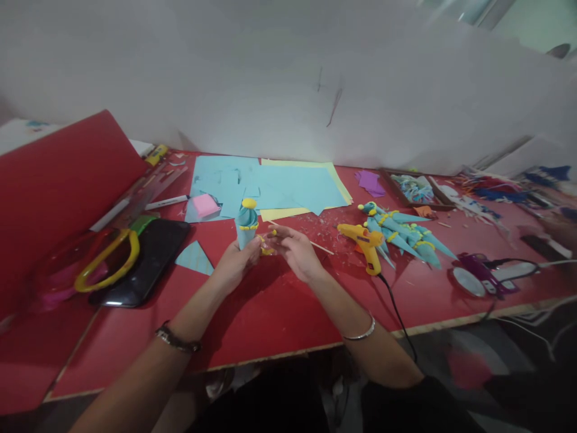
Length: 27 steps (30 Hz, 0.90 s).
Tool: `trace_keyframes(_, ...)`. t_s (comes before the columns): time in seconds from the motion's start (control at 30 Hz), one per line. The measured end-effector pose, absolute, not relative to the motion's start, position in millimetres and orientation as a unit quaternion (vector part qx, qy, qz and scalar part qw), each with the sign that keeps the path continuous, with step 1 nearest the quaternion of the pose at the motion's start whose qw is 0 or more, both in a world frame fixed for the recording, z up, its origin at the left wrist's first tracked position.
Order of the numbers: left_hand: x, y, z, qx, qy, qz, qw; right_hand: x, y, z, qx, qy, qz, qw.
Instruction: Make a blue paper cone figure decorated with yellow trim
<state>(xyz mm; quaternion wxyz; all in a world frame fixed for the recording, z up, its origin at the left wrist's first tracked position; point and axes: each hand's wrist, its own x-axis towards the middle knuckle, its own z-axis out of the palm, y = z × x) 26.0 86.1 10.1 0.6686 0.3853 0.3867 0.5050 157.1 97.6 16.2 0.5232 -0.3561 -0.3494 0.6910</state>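
My left hand (238, 263) is closed around a light-blue paper cone (247, 222), holding it upright over the red table. A yellow ball tops the cone's swirled blue filling, and a yellow beaded band circles its rim. Close beside it on the right is my right hand (295, 252), with bent fingers drawn together near the cone. A small yellow bit shows at those fingertips; whether it is pinched or worn is unclear. Some yellow beaded trim (267, 251) shows between the hands, partly hidden.
A yellow glue gun (367, 243) lies right, its cord running off the table's front edge. Behind it are several finished blue cones (406, 231). Blue paper sheets (288, 186) lie at the back, a pink block (205, 205) and black phone (144, 261) left, a tray (396, 189) back right.
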Motion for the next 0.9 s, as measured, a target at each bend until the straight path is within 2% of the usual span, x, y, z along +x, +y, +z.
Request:
trace_keyframes(0.5, 25.0, 83.4, 17.1, 0.405, 0.395, 0.478, 0.672, 159.2, 94.3, 18.2, -0.406, -0.428, 0.605, 0.534)
trace_keyframes(0.7, 25.9, 83.6, 18.4, 0.416, 0.389, 0.468, 0.676, 154.8, 95.7, 16.5, -0.388, -0.382, 0.647, 0.534)
trace_keyframes(0.9, 27.9, 82.9, 20.4, 0.423, 0.403, 0.457, 0.671, 155.5, 95.8, 16.1, -0.396, -0.409, 0.625, 0.534)
